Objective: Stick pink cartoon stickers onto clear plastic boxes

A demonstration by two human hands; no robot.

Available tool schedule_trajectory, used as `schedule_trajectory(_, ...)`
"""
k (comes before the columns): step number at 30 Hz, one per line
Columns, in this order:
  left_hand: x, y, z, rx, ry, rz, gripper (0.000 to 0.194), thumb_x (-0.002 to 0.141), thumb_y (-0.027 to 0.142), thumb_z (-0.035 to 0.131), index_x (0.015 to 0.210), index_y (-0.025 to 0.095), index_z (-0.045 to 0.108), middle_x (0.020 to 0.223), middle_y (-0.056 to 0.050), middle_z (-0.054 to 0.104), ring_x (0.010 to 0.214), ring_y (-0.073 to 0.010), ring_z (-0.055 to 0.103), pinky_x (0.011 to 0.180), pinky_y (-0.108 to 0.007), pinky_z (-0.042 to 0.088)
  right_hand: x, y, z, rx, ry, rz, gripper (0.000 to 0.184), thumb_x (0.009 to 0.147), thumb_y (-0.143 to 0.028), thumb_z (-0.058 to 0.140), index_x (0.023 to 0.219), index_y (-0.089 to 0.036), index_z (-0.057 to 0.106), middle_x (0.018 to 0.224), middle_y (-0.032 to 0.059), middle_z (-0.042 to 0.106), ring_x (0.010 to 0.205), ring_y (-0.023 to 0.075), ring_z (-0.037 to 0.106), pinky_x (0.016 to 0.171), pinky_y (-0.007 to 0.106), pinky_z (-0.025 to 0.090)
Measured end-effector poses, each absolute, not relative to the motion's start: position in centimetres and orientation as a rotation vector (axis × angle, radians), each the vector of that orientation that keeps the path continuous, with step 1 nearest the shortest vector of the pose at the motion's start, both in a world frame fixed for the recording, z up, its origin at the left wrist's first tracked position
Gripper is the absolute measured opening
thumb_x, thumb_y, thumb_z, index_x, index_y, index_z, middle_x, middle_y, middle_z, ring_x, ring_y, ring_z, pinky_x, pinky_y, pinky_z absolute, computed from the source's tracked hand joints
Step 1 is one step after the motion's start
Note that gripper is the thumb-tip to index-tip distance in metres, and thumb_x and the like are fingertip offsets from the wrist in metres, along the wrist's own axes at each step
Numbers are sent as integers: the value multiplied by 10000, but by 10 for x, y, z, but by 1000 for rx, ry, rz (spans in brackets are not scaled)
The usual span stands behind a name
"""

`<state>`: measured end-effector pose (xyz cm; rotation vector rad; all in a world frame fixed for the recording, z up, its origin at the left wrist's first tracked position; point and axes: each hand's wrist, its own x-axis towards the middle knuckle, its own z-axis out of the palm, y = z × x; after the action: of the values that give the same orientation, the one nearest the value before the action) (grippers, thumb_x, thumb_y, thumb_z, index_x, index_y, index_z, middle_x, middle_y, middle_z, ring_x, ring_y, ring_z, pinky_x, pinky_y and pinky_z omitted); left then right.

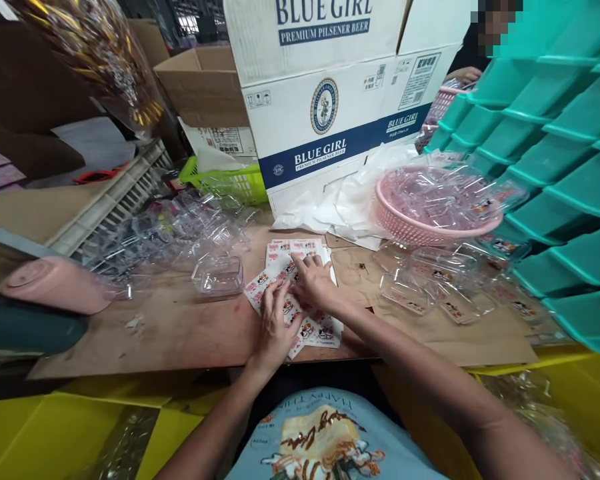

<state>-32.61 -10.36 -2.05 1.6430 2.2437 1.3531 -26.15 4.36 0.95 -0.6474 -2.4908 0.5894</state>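
Note:
Sheets of stickers (325,335) with cartoon cats and pink print lie in a loose stack on the cardboard-covered table in front of me. The top sheet (257,285) sits at an angle to those below. My left hand (276,328) grips this top sheet, fingers bent over it and thumb apart on the right. Just above and to the right, my right hand (314,283) bends its fingers over the same sheet, its fingertips near the upper edge. What lies beneath the palms is hidden. A clear plastic box (219,275) stands left of the sheets.
Clear boxes with cat stickers (450,303) lie at right, below a pink basket (430,233) filled with more. Stacked teal bins (565,200) rise beyond. Several clear boxes (155,233) crowd the left. A white beer carton (340,120) stands behind; another person's hand (466,75) shows at the back right.

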Motion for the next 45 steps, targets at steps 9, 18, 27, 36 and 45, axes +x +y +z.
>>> schedule_trajectory(9, -375, -83, 41, 904, 1712, 1658, 342, 785, 379, 766, 1037, 154, 710, 997, -94, 752, 877, -232, 713, 824, -365, 575, -232, 78, 90, -153, -2696, 915, 604, 877, -92, 626, 1426, -232, 416, 944, 39, 688, 835, 193, 641, 763, 350, 522)
schedule_trajectory(18, -348, -88, 40, 285, 1092, 1862, 359, 648, 298, 875, 934, 133, 735, 863, -52, 769, 769, -161, 707, 716, -251, 559, -240, 29, 59, -136, -2399, 362, 120, 955, -182, 569, 989, -189, 684, 894, 87, 662, 837, 226, 521, 780, 404, 462)
schedule_trajectory(27, -351, -102, 35, 373, 1220, 1826, 239, 747, 366, 801, 816, 146, 739, 789, -25, 737, 688, -113, 649, 666, -219, 532, -241, 13, 50, -280, -2372, 533, 183, 970, -286, 576, 1035, -205, 726, 932, 106, 694, 859, 235, 564, 747, 373, 496)
schedule_trajectory(36, -353, -110, 13, 824, 1661, 1725, 295, 886, 420, 643, 947, 152, 750, 820, -29, 714, 759, -153, 630, 703, -223, 498, -243, 25, 46, -458, -2050, 1246, 167, 911, -284, 638, 821, -190, 743, 795, 69, 732, 732, 197, 654, 681, 342, 520)
schedule_trajectory(45, -354, -99, 0, 832, 1600, 1733, 298, 927, 405, 586, 1010, 157, 729, 919, -53, 703, 868, -173, 619, 797, -252, 495, -236, 30, 49, -379, -2223, 859, 117, 888, -309, 688, 870, -208, 743, 847, 75, 685, 810, 213, 596, 736, 364, 483)
